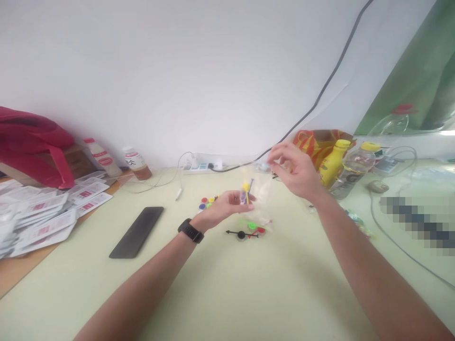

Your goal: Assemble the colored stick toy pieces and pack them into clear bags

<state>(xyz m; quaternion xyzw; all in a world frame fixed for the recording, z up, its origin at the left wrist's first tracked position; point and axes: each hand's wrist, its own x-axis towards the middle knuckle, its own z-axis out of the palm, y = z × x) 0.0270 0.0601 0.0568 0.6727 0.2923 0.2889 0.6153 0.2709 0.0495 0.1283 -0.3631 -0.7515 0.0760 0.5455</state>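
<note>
My left hand (231,202), with a black watch on its wrist, is closed around yellow plastic spinner arrows (246,187) and a blue-purple one. A clear plastic bag (263,194) spreads between my two hands; whether the arrows lie inside it or against it I cannot tell. Higher up and to the right, my right hand (293,170) is closed, its fingertips pinching the bag's upper edge. Below the bag, a black spinner arrow (241,234), a red one (261,230) and a green one (251,226) lie on the table. Small coloured discs (204,200) sit behind my left hand.
A black phone (137,232) lies left on the pale table (227,293). White packets (46,218), a red bag (31,142) and two drink bottles (137,163) stand further left. Behind is a power strip (199,168). To the right are a yellow bottle (330,163), a clear bottle (355,170) and cables.
</note>
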